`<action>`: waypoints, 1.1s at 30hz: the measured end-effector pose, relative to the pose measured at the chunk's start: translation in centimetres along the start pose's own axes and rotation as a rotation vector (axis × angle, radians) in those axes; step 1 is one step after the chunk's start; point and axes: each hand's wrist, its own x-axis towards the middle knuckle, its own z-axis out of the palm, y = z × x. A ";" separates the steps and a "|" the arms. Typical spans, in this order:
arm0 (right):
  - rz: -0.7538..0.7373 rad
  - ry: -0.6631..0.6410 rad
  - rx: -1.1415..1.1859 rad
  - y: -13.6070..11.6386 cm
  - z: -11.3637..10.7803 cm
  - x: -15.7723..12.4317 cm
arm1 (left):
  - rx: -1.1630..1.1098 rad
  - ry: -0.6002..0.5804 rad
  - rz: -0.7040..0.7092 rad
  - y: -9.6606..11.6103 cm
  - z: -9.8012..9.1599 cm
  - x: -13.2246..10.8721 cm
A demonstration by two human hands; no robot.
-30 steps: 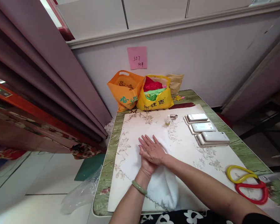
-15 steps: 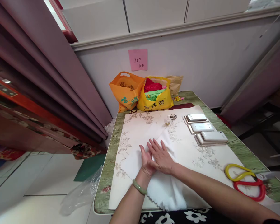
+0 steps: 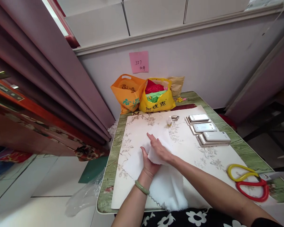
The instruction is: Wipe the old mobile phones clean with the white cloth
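A white cloth [image 3: 170, 186] with a zigzag-cut edge is spread over the mat, its near end hanging towards the front edge. My left hand [image 3: 148, 165] is turned palm up, thumb standing apart, a raised fold of the cloth covering its fingers. On its wrist is a green bangle [image 3: 142, 188]. Over that fold lies my right hand [image 3: 160, 150], pressing the cloth against the left palm; its forefinger points up and left, while its other fingertips are partly hidden. Beyond the hands stand a small white-capped bottle [image 3: 169, 121] and a pair of small dark-handled scissors [image 3: 175, 118].
Several phones [image 3: 215, 136] lie in stacks on the right. Large scissors [image 3: 251, 183] with yellow and red handles rest at the near right. An orange bag [image 3: 129, 94] and a yellow bag [image 3: 157, 101] stand by the wall. A floral mat [image 3: 191, 170] covers the table.
A fold of the cloth has come up between my hands and now covers the left fingers. My right hand has lifted off the bare left palm onto this fold.
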 end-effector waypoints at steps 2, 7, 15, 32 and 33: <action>-0.017 0.135 0.104 1.1 -1.9 -1.2 | -0.086 -0.010 -0.090 0.1 -0.5 -0.1; -0.083 0.173 -0.197 4.2 -4.0 -7.2 | -0.144 0.047 -0.073 0.2 -1.1 0.5; -0.229 0.349 -0.494 4.3 -2.6 -9.5 | -0.135 0.018 -0.071 0.3 -0.1 0.4; -0.075 0.133 -0.045 -1.1 -1.8 -7.0 | -0.049 0.124 0.081 -0.1 -0.8 -0.7; -0.077 0.196 -0.106 -1.0 -1.9 -6.5 | -0.068 0.109 0.076 0.0 -0.8 -0.6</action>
